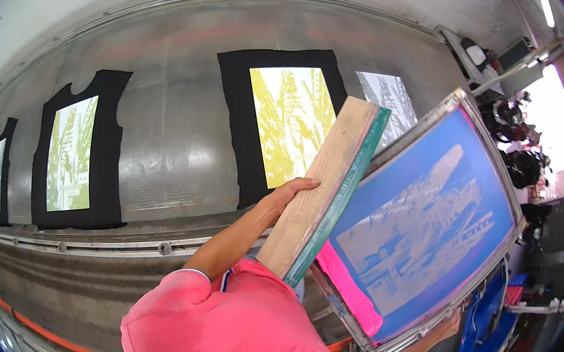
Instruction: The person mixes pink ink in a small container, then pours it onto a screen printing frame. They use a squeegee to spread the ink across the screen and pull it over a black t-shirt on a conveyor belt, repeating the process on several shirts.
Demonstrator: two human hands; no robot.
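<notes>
My left hand (292,192) grips a long wooden squeegee (313,200) with a green blade, angled across the centre. My right hand (444,325) grips the metal edge of a tilted screen frame (439,312). Its blue mesh (427,248) carries a pale stencilled image, with a band of bright pink ink (349,290) along the lower-left side. Beyond the squeegee, black fabric (235,125) with a yellow-green printed rectangle (281,120) lies on the metal table (173,122). A white-grey print (381,100) shows partly behind the squeegee and screen.
More black printed pieces (46,170) lie along the long table to the left, beside a metal rail (135,243) on its near edge. Dark, indistinct items (519,168) stand at the right before a bright opening (552,123). Blue racks or trays (482,338) are at lower right.
</notes>
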